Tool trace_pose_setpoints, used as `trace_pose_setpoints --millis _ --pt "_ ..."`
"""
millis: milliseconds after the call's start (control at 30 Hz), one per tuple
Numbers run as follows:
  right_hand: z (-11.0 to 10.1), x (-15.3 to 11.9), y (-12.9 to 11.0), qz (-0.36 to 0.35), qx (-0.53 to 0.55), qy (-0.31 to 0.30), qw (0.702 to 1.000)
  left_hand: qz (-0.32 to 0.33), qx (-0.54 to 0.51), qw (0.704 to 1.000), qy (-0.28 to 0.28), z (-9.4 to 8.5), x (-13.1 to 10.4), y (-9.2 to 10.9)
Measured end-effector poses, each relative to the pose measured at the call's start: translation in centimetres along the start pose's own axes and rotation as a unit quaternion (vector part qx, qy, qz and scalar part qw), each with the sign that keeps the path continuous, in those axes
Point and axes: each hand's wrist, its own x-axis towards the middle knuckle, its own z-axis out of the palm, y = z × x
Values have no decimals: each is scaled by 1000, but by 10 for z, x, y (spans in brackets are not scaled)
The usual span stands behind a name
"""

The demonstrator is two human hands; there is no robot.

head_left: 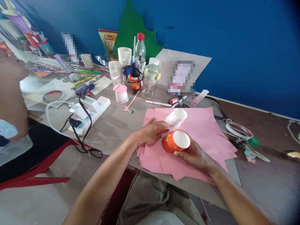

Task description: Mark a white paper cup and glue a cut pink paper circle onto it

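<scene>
Pink paper sheets (201,125) lie stacked in front of me. My right hand (193,154) is wrapped round the right side of a red-orange paper cup (169,143), whose white open mouth tilts toward me and to the right. Flat on the left part of the pink sheets rests my left hand (153,131), fingers apart and pointing right, its fingertips close to both cups. Just behind the orange cup, a white paper cup (174,118) stands on the sheets, touched by neither hand as far as I can see.
A white power strip (99,111) with cables is at left, near a blue glue gun (86,90). Behind stand a glass jar (150,82), a red-capped bottle (140,50) and a pink-topped cup (121,95). Scissors (179,102) lie past the sheets. A person's arm (14,90) shows at far left.
</scene>
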Motion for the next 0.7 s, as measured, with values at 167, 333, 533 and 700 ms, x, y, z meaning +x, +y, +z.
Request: trace_pose_setpoints --millis 167,333,533,700 --pt "0 0 1 2 7 -1 1000 4 0 1000 5 0 -1 0" --pt "-1 0 0 -5 2 -6 1000 4 -9 1000 4 0 1 -1" --pt "-1 -1 4 -21 -4 -1 1000 -12 -25 997 76 -3 5 -1" --pt "-1 -1 8 -19 -4 2 1000 -55 -106 987 108 -7 4 3"
